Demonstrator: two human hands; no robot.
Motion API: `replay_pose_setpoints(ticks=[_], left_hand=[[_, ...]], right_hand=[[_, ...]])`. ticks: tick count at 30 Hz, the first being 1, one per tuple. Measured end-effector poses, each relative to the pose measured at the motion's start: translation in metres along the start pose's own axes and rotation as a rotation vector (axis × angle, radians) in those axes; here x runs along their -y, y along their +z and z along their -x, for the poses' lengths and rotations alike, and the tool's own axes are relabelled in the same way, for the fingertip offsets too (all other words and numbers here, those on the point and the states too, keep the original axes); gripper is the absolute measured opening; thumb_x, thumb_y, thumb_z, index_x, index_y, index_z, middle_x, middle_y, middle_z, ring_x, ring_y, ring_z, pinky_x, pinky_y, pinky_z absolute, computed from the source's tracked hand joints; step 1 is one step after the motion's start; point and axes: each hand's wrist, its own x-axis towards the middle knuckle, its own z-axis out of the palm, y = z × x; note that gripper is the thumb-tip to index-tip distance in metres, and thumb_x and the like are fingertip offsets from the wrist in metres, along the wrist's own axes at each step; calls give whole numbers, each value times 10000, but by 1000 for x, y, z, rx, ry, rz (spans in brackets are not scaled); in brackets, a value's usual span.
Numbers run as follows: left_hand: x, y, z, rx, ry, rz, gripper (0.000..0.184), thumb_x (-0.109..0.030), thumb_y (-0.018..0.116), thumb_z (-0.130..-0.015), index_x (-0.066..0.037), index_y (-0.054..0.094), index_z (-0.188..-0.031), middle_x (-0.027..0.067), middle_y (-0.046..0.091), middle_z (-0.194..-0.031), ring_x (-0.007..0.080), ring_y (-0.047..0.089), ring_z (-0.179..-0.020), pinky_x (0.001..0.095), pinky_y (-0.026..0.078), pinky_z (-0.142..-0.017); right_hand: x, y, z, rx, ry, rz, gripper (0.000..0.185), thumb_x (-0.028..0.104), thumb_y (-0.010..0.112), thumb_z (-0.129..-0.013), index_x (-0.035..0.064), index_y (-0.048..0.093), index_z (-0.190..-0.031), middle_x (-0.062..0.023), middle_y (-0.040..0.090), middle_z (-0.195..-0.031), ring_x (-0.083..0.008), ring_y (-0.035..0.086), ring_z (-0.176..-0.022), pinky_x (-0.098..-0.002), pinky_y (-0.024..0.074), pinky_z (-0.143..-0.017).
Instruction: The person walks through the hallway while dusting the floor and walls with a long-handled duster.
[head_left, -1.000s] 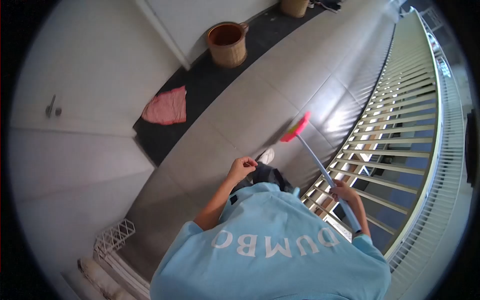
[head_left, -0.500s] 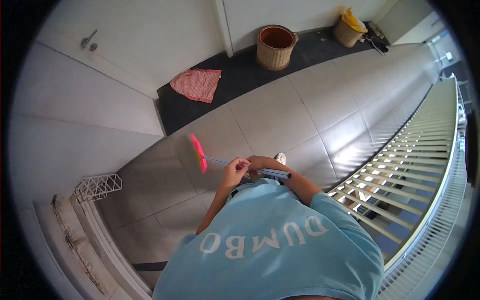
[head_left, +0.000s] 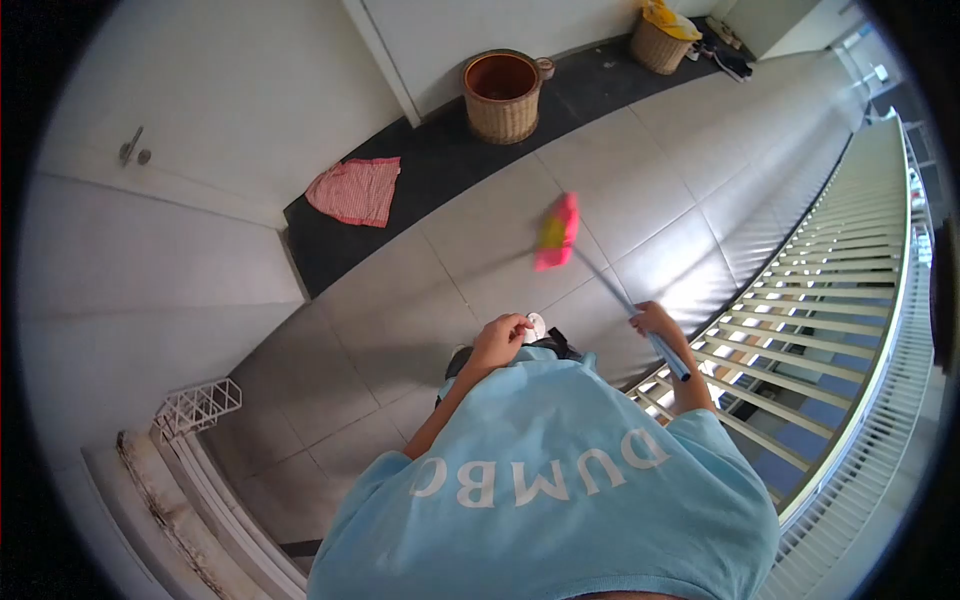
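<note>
My right hand is closed around the blue-grey handle of a broom, near its upper end. The pink and yellow broom head, blurred by motion, is ahead of me over the grey tiles. In front of my waist, my left hand is apart from the broom, its fingers curled in. Whether anything is inside those fingers is hidden. A white shoe shows just beyond it.
A red-and-white checked cloth lies on the dark floor strip by the door. Along the wall stand a wicker basket and a second basket with yellow cloth. A slatted railing runs along my right; a white wire rack is at left.
The broom has swung from my left to the front right, its handle now out to the right in my right hand. My hands, close together before, have moved apart.
</note>
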Motion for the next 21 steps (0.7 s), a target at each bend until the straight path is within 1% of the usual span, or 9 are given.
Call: replay_pose_setpoints(ticks=[1,3,5,8,10,11,15,18,21], left_hand=[[-4,5,-8,18,51,-60,204,43,492,-663,-55,572,-824,95,560,-743,196,552,-647,283,438,-577],[-13,13,-21,64,65,-69,213,51,485,-655,-56,572,-818,96,560,-746,205,550,-648,292,436,-579],[-21,14,-32,98,69,-51,211,58,479,-651,-49,572,-807,99,555,-748,211,547,-647,296,436,-580],[-26,9,-50,42,91,-70,187,48,490,-658,-38,569,-803,102,553,-750,206,548,-632,287,440,-569],[-27,0,-71,17,135,-46,161,40,503,-667,-29,567,-798,107,546,-740,198,545,-615,278,444,-557],[-29,-6,-82,4,100,-74,156,39,510,-669,-30,565,-798,104,538,-725,192,541,-607,276,445,-553],[-46,-41,-136,-14,104,-74,145,36,526,-674,-39,555,-795,86,504,-679,175,521,-578,263,437,-536],[-68,-69,-175,-78,161,-36,133,32,530,-683,-41,551,-793,77,500,-677,170,517,-573,261,432,-528],[-86,-101,-210,-142,226,-25,127,27,540,-694,-39,553,-801,68,508,-688,159,514,-578,255,431,-527]], right_hand=[[-1,-16,-6,-78,23,144,282,30,580,-662,-66,542,-925,-108,521,-493,-158,506,-401,-297,398,-358],[1,-37,-14,-284,-3,387,143,91,543,-626,-37,534,-564,-125,546,-489,-228,569,-463,-330,458,-444],[25,-47,-6,-315,7,434,133,90,516,-621,-38,550,-614,-145,566,-528,-259,583,-492,-330,468,-478],[45,-64,-3,-366,11,185,131,81,525,-617,-42,554,-652,-143,554,-516,-238,573,-471,-325,458,-458],[86,-73,19,-299,-14,126,232,83,553,-648,-73,558,-819,-123,541,-520,-194,546,-442,-304,435,-417],[102,-76,24,-305,-5,120,232,83,553,-648,-73,558,-819,-123,541,-520,-194,546,-442,-304,435,-417],[173,-62,8,76,-123,-36,441,132,571,-730,-46,448,-1115,-45,495,-547,-123,478,-431,-266,396,-381],[245,-23,-29,230,-126,-96,414,143,565,-731,-1,466,-1105,-33,476,-554,-119,466,-443,-261,394,-394],[306,29,-95,417,-338,-19,297,167,541,-741,5,537,-991,-77,519,-565,-137,501,-476,-277,406,-421]])
